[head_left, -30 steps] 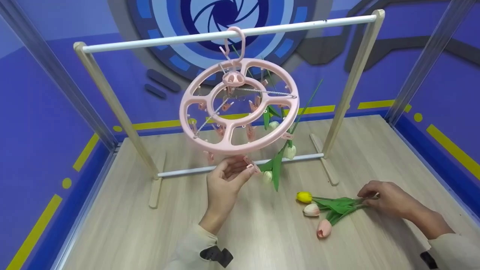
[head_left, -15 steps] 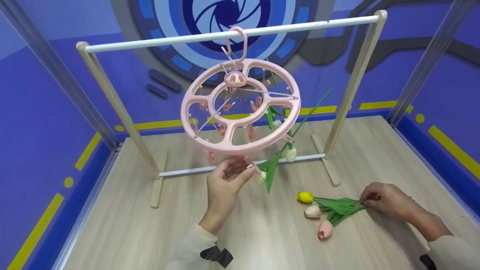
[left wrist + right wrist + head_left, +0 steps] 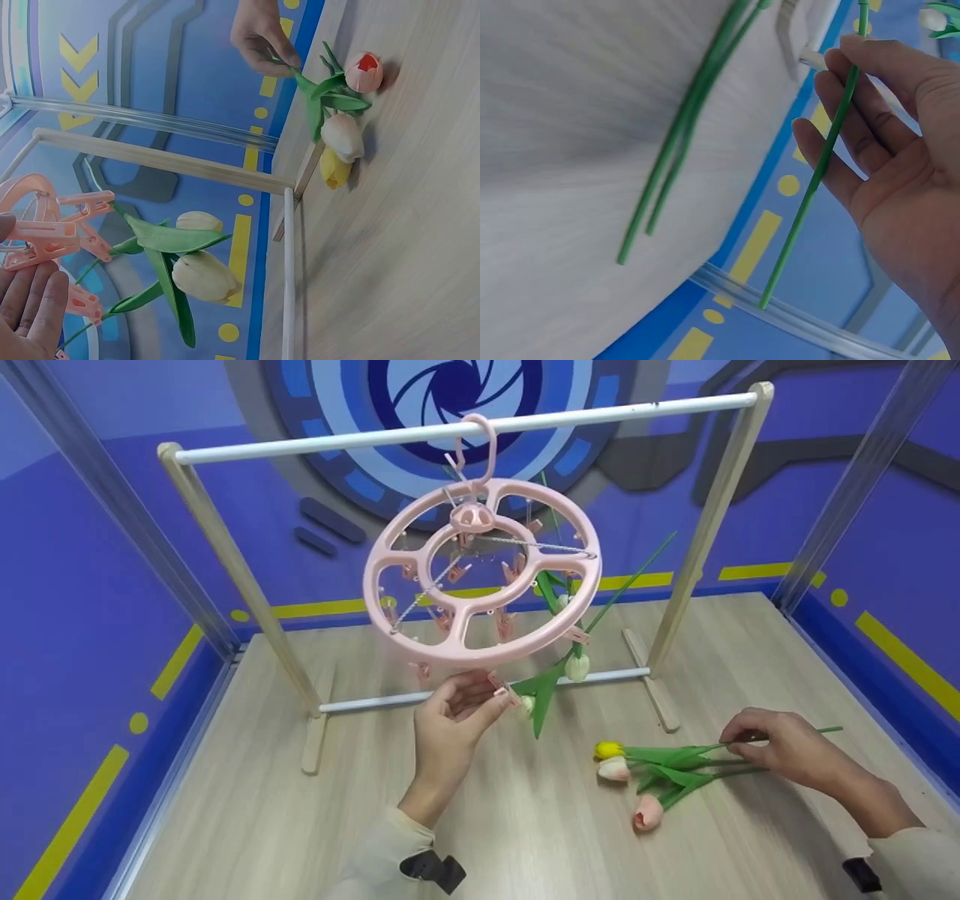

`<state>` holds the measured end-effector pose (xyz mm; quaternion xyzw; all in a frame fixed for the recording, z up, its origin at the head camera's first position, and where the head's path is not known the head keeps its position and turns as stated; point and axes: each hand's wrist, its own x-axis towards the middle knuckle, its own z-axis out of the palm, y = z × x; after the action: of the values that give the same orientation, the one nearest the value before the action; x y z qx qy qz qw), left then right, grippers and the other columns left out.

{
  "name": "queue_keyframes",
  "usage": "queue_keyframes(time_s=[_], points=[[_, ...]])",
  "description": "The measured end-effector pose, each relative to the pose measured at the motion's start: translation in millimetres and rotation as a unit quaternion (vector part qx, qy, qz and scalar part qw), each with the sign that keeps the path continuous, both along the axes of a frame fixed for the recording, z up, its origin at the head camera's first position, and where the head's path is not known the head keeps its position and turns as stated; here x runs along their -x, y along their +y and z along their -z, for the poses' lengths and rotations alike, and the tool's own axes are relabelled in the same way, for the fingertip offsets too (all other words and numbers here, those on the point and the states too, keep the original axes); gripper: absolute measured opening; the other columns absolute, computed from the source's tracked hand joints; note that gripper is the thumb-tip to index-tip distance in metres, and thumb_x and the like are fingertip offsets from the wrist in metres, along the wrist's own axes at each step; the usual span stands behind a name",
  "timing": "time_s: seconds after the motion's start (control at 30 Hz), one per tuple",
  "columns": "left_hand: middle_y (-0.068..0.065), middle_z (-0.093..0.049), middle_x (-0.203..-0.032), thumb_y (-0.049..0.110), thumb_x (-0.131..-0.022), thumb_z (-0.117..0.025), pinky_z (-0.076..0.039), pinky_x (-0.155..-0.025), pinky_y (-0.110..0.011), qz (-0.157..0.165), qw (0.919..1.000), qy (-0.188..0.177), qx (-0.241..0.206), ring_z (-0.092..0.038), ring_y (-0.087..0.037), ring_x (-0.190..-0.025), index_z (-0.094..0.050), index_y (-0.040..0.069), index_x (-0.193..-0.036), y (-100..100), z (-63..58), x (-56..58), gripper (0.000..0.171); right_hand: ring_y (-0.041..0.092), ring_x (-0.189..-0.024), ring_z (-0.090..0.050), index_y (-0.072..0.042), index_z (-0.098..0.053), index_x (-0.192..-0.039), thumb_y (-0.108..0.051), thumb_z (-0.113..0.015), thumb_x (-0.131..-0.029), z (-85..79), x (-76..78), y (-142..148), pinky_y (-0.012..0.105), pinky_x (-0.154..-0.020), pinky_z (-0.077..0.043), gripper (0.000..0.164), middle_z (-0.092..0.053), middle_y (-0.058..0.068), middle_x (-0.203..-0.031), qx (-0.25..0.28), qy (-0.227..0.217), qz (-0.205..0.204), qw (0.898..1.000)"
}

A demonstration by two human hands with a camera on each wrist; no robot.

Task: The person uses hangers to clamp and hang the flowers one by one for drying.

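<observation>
In the head view my left hand [image 3: 454,727] pinches a pink clothespin [image 3: 504,688] that hangs under the front rim of a round pink clip hanger [image 3: 459,652]. The left wrist view shows that clothespin [image 3: 45,238] between thumb and fingers, with no stem in it. White tulips [image 3: 577,667] hang bloom-down from other clips at the hanger's right. My right hand [image 3: 784,744] pinches a green tulip stem [image 3: 832,139] between thumb and fingers. Which bloom it belongs to I cannot tell: a yellow tulip [image 3: 608,750], a whitish tulip [image 3: 614,769] and a pink tulip [image 3: 648,813] lie close together.
The hanger hooks over the white top bar [image 3: 615,414] of a wooden-legged rack [image 3: 705,532]. A white lower bar [image 3: 375,702] runs near the tabletop [image 3: 517,825]. Two more stems [image 3: 676,131] lie on the table beside the right hand. Blue printed walls surround the table.
The right hand has raised a tulip stem slightly, and its end now sticks out behind the hand. The yellow and whitish blooms shifted a little. Hanging tulips swayed; the left hand stayed put.
</observation>
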<state>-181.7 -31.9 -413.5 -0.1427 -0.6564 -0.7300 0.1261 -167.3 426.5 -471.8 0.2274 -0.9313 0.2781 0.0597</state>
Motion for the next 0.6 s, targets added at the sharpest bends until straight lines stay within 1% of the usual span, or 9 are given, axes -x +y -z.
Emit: queue_keyframes(time_s=[0.1, 0.23, 0.43, 0.6], points=[[-0.012, -0.076, -0.112, 0.007, -0.088, -0.088, -0.061, -0.094, -0.039, 0.001, 1.0, -0.001, 0.001, -0.074, -0.026, -0.105, -0.072, -0.002, -0.12, 0.5, -0.6, 0.2, 0.037, 0.0, -0.087, -0.067, -0.019, -0.077, -0.099, 0.006, -0.083, -0.087, -4.7, -0.4, -4.5, 0.016, -0.073, -0.057, 0.028, -0.07, -0.007, -0.095, 0.015, 0.015, -0.011, 1.0], [-0.011, -0.077, -0.112, 0.007, -0.089, -0.087, -0.061, -0.095, -0.038, 0.001, 1.0, -0.003, 0.004, -0.074, -0.026, -0.105, -0.072, -0.002, -0.12, 1.3, -1.3, -0.2, 0.037, 0.001, -0.087, -0.068, -0.017, -0.078, -0.099, 0.008, -0.084, -0.085, -9.8, -0.1, -14.3, 0.01, -0.075, -0.054, 0.03, -0.071, -0.007, -0.095, 0.032, 0.049, -0.027, 0.998], [-0.01, -0.077, -0.113, 0.007, -0.09, -0.086, -0.062, -0.093, -0.036, -0.005, 0.9999, 0.002, 0.013, -0.074, -0.025, -0.104, -0.073, -0.003, -0.12, 2.5, -2.2, -1.0, 0.034, 0.004, -0.086, -0.069, -0.017, -0.079, -0.099, 0.012, -0.086, -0.08, -23.3, 1.4, -34.9, 0.008, -0.077, -0.054, 0.036, -0.072, -0.008, -0.094, 0.045, 0.084, -0.047, 0.994], [-0.013, -0.077, -0.112, 0.006, -0.091, -0.085, -0.062, -0.091, -0.036, -0.003, 0.9999, 0.012, 0.006, -0.074, -0.027, -0.102, -0.072, -0.006, -0.119, 5.5, -3.2, -1.0, 0.032, 0.005, -0.085, -0.069, -0.017, -0.08, -0.1, 0.013, -0.087, -0.078, -36.3, 2.7, -54.4, 0.007, -0.078, -0.052, 0.038, -0.072, -0.011, -0.094, 0.053, 0.111, -0.06, 0.991]])
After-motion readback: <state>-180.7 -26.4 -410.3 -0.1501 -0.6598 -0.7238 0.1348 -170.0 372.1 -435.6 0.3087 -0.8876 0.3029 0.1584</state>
